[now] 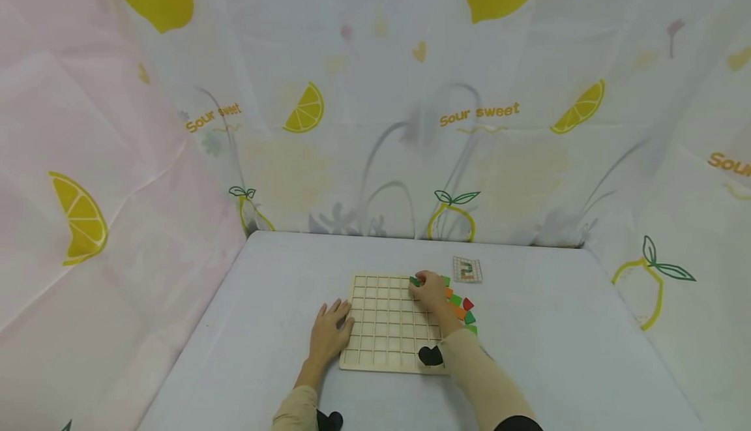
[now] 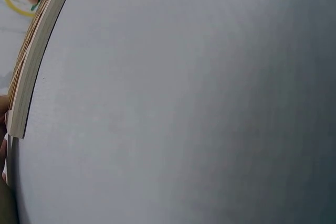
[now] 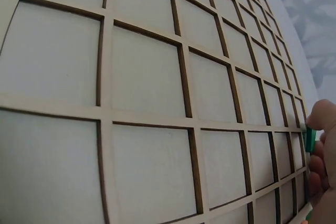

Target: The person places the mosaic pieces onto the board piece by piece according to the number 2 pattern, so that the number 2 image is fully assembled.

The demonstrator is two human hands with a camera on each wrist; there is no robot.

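Note:
A light wooden grid board [image 1: 378, 320] lies flat on the white table. My right hand [image 1: 431, 291] is over its far right part, pinching a dark green piece [image 1: 414, 282] between thumb and fingers. In the right wrist view the green piece [image 3: 310, 139] shows upright in the fingers of the right hand [image 3: 323, 156], at the far end of the grid [image 3: 152, 72]. My left hand [image 1: 330, 333] rests at the board's left edge with its fingers extended; in the left wrist view only part of the left hand [image 2: 4, 156] shows beside the board's side [image 2: 32, 61].
Several green, orange and red pieces [image 1: 456, 300] lie along the board's right side, partly behind the right forearm. A small card with a gridded pattern [image 1: 467, 270] lies beyond them. Printed cloth [image 1: 375, 157] hangs behind the table [image 1: 281, 287].

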